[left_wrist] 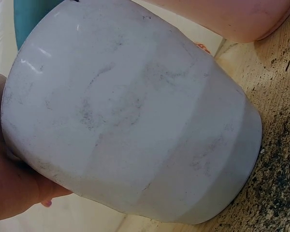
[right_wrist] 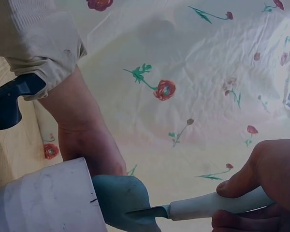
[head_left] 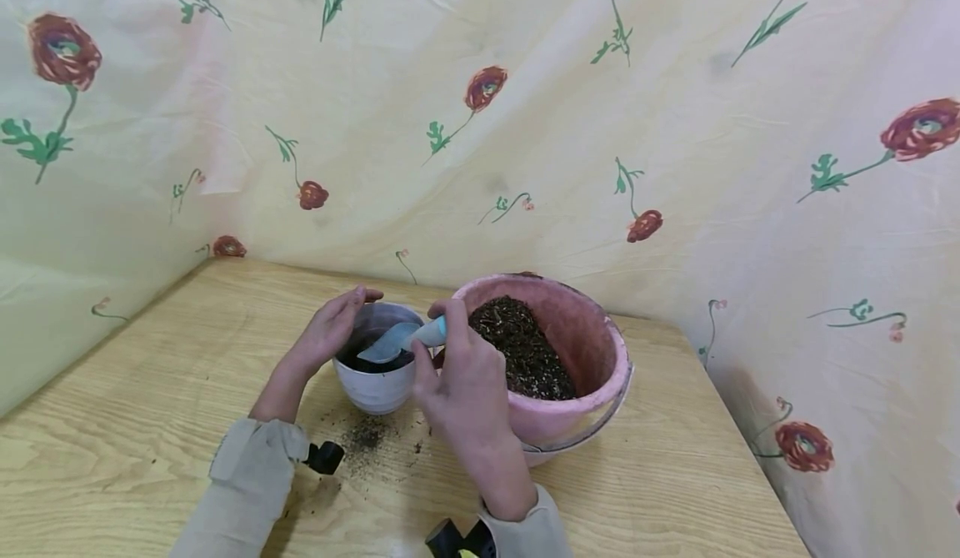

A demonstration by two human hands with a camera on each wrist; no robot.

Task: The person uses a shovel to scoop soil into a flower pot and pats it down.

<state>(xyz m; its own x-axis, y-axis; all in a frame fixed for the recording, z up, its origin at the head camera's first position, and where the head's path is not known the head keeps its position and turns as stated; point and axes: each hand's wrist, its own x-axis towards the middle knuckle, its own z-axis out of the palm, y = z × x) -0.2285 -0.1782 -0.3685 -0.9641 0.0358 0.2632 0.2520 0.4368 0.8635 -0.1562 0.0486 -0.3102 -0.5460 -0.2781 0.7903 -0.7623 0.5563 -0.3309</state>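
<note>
A white plastic pot [head_left: 375, 389] with dark soil inside stands on the wooden table. My left hand [head_left: 333, 324] rests against its left side, fingers fairly straight along the rim; the left wrist view shows that hand [left_wrist: 14, 186] behind the pot wall [left_wrist: 130, 111]. With my right hand [head_left: 468, 374] I grip the pale handle of a blue-green garden trowel [head_left: 390, 343]. Its blade dips over the rim into the pot's mouth, and in the right wrist view the trowel's blade [right_wrist: 123, 200] is partly hidden by the pot.
A pink bucket [head_left: 562, 420] holding dark potting soil [head_left: 517, 349] stands just right of the pot, its wire handle hanging down in front. Spilled soil [head_left: 367, 434] lies on the table [head_left: 135, 391] before the pot. Flowered cloth [head_left: 390, 124] hangs behind and at both sides.
</note>
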